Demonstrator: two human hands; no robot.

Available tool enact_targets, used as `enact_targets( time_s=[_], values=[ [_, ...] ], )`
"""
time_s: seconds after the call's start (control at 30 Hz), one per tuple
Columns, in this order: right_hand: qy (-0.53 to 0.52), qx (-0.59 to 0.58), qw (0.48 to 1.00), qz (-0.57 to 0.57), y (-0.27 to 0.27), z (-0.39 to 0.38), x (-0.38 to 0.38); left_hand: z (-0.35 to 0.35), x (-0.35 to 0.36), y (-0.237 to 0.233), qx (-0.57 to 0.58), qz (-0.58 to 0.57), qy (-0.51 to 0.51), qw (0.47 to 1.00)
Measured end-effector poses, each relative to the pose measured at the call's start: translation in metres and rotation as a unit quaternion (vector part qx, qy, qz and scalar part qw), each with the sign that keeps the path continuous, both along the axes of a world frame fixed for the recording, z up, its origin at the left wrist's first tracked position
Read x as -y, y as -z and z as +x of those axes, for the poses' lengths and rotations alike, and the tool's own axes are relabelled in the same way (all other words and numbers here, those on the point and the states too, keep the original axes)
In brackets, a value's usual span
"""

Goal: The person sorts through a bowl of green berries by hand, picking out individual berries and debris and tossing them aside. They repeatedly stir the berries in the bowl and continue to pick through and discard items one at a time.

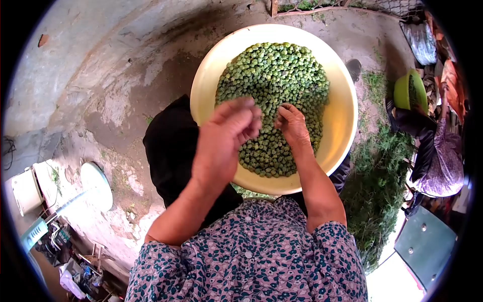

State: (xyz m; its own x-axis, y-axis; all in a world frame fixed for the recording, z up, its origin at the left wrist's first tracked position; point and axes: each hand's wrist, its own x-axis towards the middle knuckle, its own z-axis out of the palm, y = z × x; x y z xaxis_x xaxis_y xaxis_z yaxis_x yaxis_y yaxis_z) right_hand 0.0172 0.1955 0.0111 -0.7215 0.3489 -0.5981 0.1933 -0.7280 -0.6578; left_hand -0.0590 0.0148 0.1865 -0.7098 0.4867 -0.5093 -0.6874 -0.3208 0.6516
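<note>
A wide pale-yellow basin (338, 143) stands in front of my body, between my knees. Inside it lies a thick heap of small round green pods or buds (274, 75); their exact kind I cannot make out. My left hand (232, 121) hovers above the heap's left side, slightly blurred, with its fingers curled in. To the right of it, my right hand (292, 122) is over the middle of the heap, thumb and fingertips pinched together. Whatever either hand may hold is too small or hidden to see. The two hands are apart.
Cut green plants (380, 176) lie in a pile to the right. Beyond them sits another person (443, 163) in a purple patterned top, by a lime-green basin (402, 90). A round white-topped stool (96, 186) and clutter are at left. Wire mesh (372, 5) edges the far side.
</note>
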Motion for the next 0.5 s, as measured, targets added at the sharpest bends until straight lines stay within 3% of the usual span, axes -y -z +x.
enact_targets(
  time_s=[0.23,0.37,0.5],
  values=[
    [0.034,0.054,0.998,0.002,0.0,0.032,0.0,-0.087,-0.024,-0.053,-0.117,0.022,-0.046,0.992],
    [0.053,0.004,0.998,-0.037,-0.016,0.035,0.007,-0.131,-0.048,-0.013,-0.101,0.047,-0.015,0.994],
    [0.092,-0.011,0.995,0.03,-0.057,0.04,0.002,-0.142,-0.051,0.021,0.02,-0.055,-0.022,0.998]
  ],
)
